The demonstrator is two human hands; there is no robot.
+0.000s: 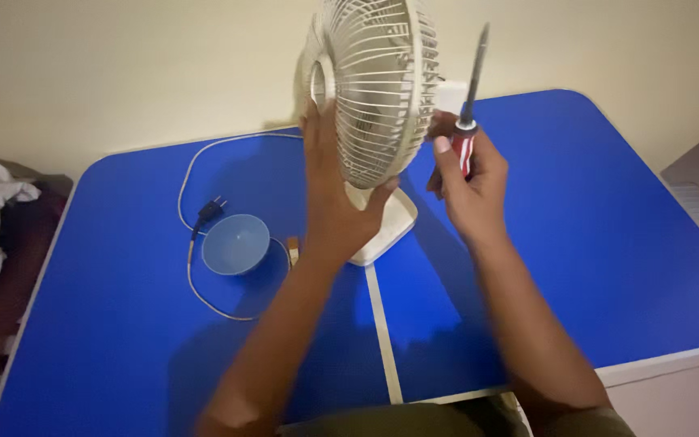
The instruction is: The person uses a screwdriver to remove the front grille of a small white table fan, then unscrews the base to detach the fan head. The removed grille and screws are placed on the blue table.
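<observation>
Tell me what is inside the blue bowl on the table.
The blue bowl looks empty: only its smooth pale blue inner wall and bottom show. The near inner side is hidden by the rim. The white cord loops around it, the plug lying just beside its rim.

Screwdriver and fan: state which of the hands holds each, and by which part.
Right hand grips the screwdriver by its red handle, shaft up. Left hand holds the white desk fan by its grille.
</observation>
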